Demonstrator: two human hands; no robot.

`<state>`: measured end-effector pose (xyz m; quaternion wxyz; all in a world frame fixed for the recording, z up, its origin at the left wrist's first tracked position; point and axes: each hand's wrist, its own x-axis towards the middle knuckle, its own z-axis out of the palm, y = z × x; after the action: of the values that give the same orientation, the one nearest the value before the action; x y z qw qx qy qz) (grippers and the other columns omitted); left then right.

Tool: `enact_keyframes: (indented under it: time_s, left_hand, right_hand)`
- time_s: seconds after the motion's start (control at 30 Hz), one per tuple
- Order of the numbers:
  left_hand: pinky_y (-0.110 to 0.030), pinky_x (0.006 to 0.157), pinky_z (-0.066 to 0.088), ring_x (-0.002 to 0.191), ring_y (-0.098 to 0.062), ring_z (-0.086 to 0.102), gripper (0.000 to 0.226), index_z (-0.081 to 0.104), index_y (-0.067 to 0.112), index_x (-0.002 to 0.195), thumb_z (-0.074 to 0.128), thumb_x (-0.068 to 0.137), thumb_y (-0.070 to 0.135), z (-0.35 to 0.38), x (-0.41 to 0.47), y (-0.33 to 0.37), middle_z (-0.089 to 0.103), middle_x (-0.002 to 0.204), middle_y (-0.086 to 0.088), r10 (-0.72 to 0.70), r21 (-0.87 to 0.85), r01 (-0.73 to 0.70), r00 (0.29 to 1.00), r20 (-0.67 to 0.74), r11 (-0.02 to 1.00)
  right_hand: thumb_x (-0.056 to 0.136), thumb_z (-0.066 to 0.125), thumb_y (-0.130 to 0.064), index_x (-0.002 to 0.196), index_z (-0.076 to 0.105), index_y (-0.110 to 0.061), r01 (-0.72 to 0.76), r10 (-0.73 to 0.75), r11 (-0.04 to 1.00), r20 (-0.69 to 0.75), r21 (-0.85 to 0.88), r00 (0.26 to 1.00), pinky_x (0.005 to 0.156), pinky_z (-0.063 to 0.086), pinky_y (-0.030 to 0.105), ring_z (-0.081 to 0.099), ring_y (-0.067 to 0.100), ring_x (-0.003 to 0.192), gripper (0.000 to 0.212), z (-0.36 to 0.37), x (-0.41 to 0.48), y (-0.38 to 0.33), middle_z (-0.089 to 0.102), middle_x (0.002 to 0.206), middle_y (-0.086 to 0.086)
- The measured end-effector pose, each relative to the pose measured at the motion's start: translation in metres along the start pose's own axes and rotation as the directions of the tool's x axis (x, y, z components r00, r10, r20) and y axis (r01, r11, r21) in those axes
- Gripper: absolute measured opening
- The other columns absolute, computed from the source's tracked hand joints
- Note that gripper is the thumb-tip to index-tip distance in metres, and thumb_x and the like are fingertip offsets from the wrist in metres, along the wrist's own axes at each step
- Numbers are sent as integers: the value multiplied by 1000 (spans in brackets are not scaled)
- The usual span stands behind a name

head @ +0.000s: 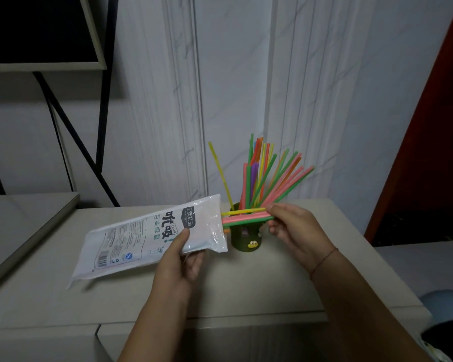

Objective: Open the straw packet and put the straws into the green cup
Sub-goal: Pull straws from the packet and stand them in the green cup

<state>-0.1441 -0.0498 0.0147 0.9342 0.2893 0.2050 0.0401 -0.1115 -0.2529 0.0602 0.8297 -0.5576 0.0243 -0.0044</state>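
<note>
My left hand (179,253) grips the white straw packet (131,244) near its open right end and holds it tilted above the counter. A small bunch of pink, green and yellow straws (243,216) sticks out of that open end. My right hand (289,227) pinches the bunch at its right tip. Behind the bunch stands the green cup (245,237), which has a small cartoon face on its front. Several colourful straws (270,176) fan upward and rightward out of the cup.
The cup stands on a beige counter (246,286) against a white panelled wall. A black metal frame with a dark panel (71,121) rises at the back left. A dark red surface (429,152) borders the right. A pale blue object (447,304) lies low right.
</note>
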Motion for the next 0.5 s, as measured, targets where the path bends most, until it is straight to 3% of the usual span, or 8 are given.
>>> enact_keyframes:
  time_s: [0.1, 0.17, 0.3, 0.5]
  left_hand:
    - [-29, 50, 58, 64, -14, 73, 25, 60, 21, 96, 69, 80, 5, 2, -1, -3, 76, 73, 0, -7, -7, 6, 1000, -26, 1000]
    - [-30, 50, 59, 65, -15, 73, 26, 59, 20, 98, 69, 80, 4, 5, -3, -7, 76, 74, -1, -14, -14, 14, 1000, -26, 1000]
    - [-32, 54, 60, 72, -18, 74, 29, 60, 20, 99, 70, 77, 4, 10, -8, -15, 77, 82, -4, -32, -11, 32, 999, -19, 999]
    - [-30, 52, 59, 76, -18, 74, 25, 60, 20, 101, 72, 80, 12, 8, -4, -5, 77, 87, -4, 13, -84, -17, 999, -43, 996]
  right_hand:
    - [88, 59, -7, 81, 65, -5, -103, 85, 971, 89, 217, 992, 44, 47, 17, 55, 7, 47, 10, 10, -2, 6, 61, 63, 5]
    - [87, 59, -5, 85, 66, -5, -145, 110, 953, 142, 267, 984, 46, 49, 17, 57, 7, 49, 7, 19, -5, 14, 62, 69, 6]
    - [87, 59, -2, 92, 64, -2, -107, 76, 966, 137, 237, 988, 50, 50, 16, 57, 6, 50, 7, 30, -8, 23, 63, 68, 5]
    - [87, 58, 0, 77, 62, -3, -29, 24, 986, 27, 165, 999, 39, 44, 16, 53, 6, 41, 11, 10, -1, 1, 58, 50, 2]
